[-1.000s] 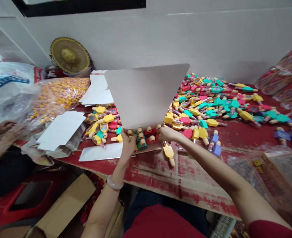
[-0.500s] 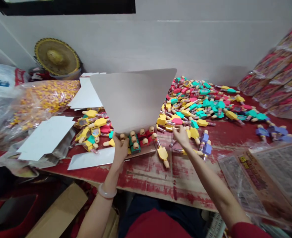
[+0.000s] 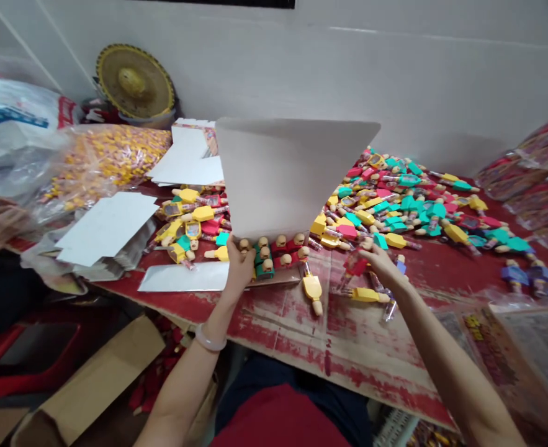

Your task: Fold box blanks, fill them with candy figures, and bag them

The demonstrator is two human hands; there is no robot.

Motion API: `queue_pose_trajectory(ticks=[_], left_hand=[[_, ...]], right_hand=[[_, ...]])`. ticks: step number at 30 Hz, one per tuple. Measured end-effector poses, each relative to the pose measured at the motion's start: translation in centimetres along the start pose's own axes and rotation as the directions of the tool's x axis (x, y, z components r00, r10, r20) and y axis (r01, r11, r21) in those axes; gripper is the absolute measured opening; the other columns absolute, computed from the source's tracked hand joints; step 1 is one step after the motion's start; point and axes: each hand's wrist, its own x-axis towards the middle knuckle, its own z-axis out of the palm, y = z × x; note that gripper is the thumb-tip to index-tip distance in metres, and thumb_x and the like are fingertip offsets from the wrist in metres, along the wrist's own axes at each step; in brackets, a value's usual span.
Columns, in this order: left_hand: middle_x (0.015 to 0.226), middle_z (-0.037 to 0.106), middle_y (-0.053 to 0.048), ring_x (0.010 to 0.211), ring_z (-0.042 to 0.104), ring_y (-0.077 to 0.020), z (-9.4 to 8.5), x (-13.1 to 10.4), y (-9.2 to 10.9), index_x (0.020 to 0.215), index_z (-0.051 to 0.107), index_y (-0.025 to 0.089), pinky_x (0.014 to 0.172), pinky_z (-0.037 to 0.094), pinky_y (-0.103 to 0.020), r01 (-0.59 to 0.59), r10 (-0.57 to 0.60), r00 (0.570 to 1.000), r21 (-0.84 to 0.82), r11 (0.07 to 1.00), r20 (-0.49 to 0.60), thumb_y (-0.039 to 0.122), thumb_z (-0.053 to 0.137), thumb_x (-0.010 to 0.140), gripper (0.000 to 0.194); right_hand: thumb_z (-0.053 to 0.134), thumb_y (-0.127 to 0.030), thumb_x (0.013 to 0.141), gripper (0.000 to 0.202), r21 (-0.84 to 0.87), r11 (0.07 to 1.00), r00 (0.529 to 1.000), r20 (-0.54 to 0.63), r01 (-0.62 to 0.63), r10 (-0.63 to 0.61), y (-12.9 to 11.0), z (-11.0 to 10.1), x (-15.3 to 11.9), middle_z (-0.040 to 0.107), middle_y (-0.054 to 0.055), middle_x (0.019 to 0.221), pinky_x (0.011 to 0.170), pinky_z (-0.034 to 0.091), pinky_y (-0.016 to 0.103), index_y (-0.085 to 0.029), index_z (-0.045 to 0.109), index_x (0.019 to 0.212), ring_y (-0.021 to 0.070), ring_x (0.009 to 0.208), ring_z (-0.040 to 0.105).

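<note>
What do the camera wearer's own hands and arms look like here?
The left hand and right hand are ungloved. A pale, rounded bangle circles the left wrist; the right wrist is bare. No sleeve shows on either forearm; the top is red.

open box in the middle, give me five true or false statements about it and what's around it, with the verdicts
1. The left hand is at the left end of the open box. True.
2. The tall flap is folded flat over the box. False: it stands up at the back.
3. Green toys sit in the box. True.
4. The bracelet is on the right wrist. False: it is on the left wrist.
5. The purple toys lie left of the box. False: they lie to its right.
</note>
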Motion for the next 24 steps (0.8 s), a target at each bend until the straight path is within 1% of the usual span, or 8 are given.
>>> queue_pose_trajectory(ticks=[3,5,9,11,13,15,21,24], left_hand=[[0.143,0.048,-0.011,0.137,0.044,-0.0240,0.1,0.0,0.2,0.146,0.036,0.021,0.125,0.027,-0.042,-0.002,0.002,1.000,0.005,1.000,-0.006,0.019,0.062,0.081,0.070],[0.143,0.048,-0.012,0.137,0.044,-0.0242,0.2,0.0,0.2,0.146,0.036,0.020,0.125,0.026,-0.042,-0.012,0.012,1.000,0.003,1.000,-0.009,0.019,0.061,0.081,0.070],[0.143,0.047,-0.013,0.138,0.043,-0.0249,0.2,0.0,0.2,0.147,0.036,0.018,0.125,0.025,-0.042,-0.007,0.007,1.000,0.004,1.000,-0.012,0.019,0.061,0.080,0.071],[0.143,0.048,-0.013,0.139,0.043,-0.0260,0.1,-0.1,0.1,0.147,0.037,0.018,0.125,0.026,-0.044,0.008,-0.008,1.000,0.011,1.000,-0.016,0.020,0.062,0.080,0.071],[0.143,0.048,-0.013,0.138,0.044,-0.0264,0.1,-0.2,0.1,0.147,0.037,0.019,0.124,0.027,-0.045,0.001,-0.001,1.000,0.006,1.000,-0.012,0.020,0.062,0.081,0.071],[0.144,0.049,-0.013,0.138,0.044,-0.0255,0.0,-0.3,0.1,0.148,0.038,0.020,0.123,0.028,-0.044,-0.016,0.016,1.000,-0.011,1.000,-0.005,0.019,0.061,0.081,0.070],[0.143,0.050,-0.011,0.137,0.045,-0.0244,0.1,-0.7,0.4,0.149,0.038,0.020,0.124,0.028,-0.042,-0.023,0.023,1.000,-0.033,0.999,-0.013,0.018,0.062,0.081,0.072],[0.142,0.051,-0.011,0.137,0.046,-0.0245,0.1,-0.8,0.4,0.148,0.039,0.021,0.123,0.028,-0.041,-0.006,0.005,1.000,-0.033,0.999,-0.022,0.018,0.062,0.081,0.071]], right_hand=[[0.066,-0.031,0.061,0.028,0.203,0.962,0.981,0.026,0.182,-0.191,-2.0,-0.6,-3.8,0.066,0.005,0.091,0.074,0.053,0.031,-0.021,0.059,0.086,0.0216,0.084,0.062],[0.066,-0.028,0.058,0.027,0.243,0.935,0.951,0.109,0.257,-0.289,-4.0,0.5,-6.1,0.068,0.006,0.096,0.081,0.053,0.033,-0.021,0.061,0.083,0.0237,0.091,0.063],[0.056,-0.022,0.064,0.023,0.263,0.859,0.830,0.246,0.440,-0.501,-7.1,5.2,-8.5,0.072,0.008,0.105,0.096,0.049,0.036,-0.020,0.064,0.085,0.0258,0.106,0.065],[0.050,-0.018,0.064,0.025,0.227,0.841,0.794,0.281,0.491,-0.539,-7.6,7.9,-8.6,0.073,0.007,0.104,0.099,0.048,0.036,-0.021,0.064,0.085,0.0248,0.107,0.066],[0.047,-0.016,0.061,0.027,0.159,0.854,0.797,0.306,0.496,-0.520,-7.5,10.0,-8.2,0.074,0.006,0.100,0.098,0.048,0.035,-0.021,0.062,0.083,0.0236,0.103,0.066],[0.045,-0.013,0.058,0.029,0.100,0.870,0.813,0.317,0.482,-0.488,-7.1,11.1,-7.8,0.074,0.005,0.098,0.095,0.049,0.034,-0.022,0.060,0.081,0.0229,0.099,0.067],[0.043,-0.012,0.059,0.031,-0.005,0.893,0.842,0.338,0.449,-0.421,-6.7,11.3,-8.1,0.073,0.004,0.092,0.091,0.050,0.032,-0.023,0.059,0.084,0.0235,0.097,0.065],[0.041,-0.012,0.063,0.033,-0.072,0.900,0.868,0.309,0.429,-0.389,-6.9,12.6,-8.0,0.071,0.005,0.093,0.089,0.049,0.032,-0.022,0.059,0.089,0.0232,0.095,0.064]])
